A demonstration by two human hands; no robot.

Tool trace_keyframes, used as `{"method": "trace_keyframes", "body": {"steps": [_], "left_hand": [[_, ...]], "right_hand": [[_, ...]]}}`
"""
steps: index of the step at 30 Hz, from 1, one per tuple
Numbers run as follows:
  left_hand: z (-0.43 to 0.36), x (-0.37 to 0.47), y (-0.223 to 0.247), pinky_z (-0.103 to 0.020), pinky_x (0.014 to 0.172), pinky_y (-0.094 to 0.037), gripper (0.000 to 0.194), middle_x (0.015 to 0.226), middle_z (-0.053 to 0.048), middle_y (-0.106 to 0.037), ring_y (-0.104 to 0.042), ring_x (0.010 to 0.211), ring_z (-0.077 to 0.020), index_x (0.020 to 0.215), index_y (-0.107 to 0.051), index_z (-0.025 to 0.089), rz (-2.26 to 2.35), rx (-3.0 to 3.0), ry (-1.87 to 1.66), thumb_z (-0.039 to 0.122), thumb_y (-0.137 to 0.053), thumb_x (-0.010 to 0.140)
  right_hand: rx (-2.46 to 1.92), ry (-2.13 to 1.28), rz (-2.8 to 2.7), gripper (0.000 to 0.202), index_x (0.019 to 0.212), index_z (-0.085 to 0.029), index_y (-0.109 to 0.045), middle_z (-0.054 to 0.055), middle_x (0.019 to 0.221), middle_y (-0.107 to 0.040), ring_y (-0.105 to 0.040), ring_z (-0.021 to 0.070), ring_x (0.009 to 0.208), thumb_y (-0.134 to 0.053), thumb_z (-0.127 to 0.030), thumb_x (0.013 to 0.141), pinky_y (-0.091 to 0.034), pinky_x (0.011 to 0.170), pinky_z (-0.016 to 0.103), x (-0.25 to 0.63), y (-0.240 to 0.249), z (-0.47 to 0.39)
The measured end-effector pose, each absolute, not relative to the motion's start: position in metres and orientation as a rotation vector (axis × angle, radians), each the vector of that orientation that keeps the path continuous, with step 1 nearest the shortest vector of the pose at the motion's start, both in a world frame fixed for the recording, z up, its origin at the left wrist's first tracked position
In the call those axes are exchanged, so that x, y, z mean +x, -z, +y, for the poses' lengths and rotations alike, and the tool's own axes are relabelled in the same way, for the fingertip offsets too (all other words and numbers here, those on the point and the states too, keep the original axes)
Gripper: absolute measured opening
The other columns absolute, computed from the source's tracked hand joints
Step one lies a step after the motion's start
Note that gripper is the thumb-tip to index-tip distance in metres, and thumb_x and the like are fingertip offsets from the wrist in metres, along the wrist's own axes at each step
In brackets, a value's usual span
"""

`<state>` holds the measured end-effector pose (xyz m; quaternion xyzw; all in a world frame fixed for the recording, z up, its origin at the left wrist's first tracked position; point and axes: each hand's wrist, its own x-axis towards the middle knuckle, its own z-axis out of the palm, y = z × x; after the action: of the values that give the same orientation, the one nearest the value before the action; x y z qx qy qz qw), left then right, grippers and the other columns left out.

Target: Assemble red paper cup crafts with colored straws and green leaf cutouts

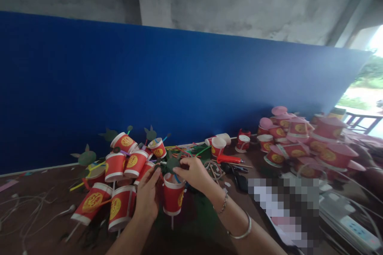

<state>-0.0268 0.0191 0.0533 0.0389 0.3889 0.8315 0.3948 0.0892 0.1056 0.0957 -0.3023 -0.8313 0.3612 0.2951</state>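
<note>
A red paper cup (pixel 172 197) with a white rim and yellow emblem sits between my hands, a thin white straw (pixel 172 222) sticking out below it. Above its mouth is a dark green paper cutout (pixel 172 162) with ear-like points. My right hand (pixel 194 175) pinches the cutout's right side. My left hand (pixel 148 195) is closed at the cup's left side, its fingertips at a small dark piece that I cannot make out. A blue straw shows inside the cup's mouth.
Several similar red cups (pixel 115 166) with straws are piled left. Behind lie loose coloured straws (pixel 187 150), a red-handled glue gun (pixel 229 159) and black scissors-like handles. Pink-topped cups (pixel 299 127) crowd the right, near a power strip (pixel 356 227). White cables (pixel 32 211) lie at left; a blue panel (pixel 179 87) stands behind.
</note>
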Motion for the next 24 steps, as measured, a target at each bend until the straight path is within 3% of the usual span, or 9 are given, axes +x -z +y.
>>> {"method": "trace_keyframes", "body": {"steps": [8,13,24], "left_hand": [[0.0212,-0.0284,-0.0458,-0.023,0.063,-0.051,0.034,0.072,-0.002,-0.072,-0.066,0.062,-0.0129,0.083,-0.069,0.014,1.020,0.226,-2.124,0.022,-0.084,0.054],[0.0214,-0.0282,-0.0450,-0.025,0.070,-0.051,0.037,0.077,-0.004,-0.074,-0.067,0.071,-0.0154,0.082,-0.071,0.013,1.064,0.254,-2.104,0.027,-0.085,0.051],[0.0213,-0.0292,-0.0475,-0.027,0.064,-0.050,0.037,0.072,-0.006,-0.073,-0.066,0.064,-0.0172,0.077,-0.073,0.012,1.126,0.284,-2.067,0.033,-0.086,0.049]], "right_hand": [[-0.795,-0.959,-2.203,0.027,0.050,-0.016,-0.047,-0.006,0.049,-0.039,-0.034,0.0088,0.051,-0.058,-0.028,0.072,-0.025,0.047,0.021,0.0869,-0.0905,0.1074],[-0.794,-0.979,-2.198,0.029,0.049,-0.018,-0.041,-0.005,0.048,-0.036,-0.033,0.0091,0.051,-0.055,-0.030,0.071,-0.025,0.046,0.021,0.0876,-0.0943,0.1052],[-0.791,-0.991,-2.192,0.029,0.049,-0.019,-0.041,-0.005,0.048,-0.039,-0.034,0.0096,0.050,-0.054,-0.032,0.071,-0.026,0.046,0.021,0.0866,-0.0896,0.1091]]}}
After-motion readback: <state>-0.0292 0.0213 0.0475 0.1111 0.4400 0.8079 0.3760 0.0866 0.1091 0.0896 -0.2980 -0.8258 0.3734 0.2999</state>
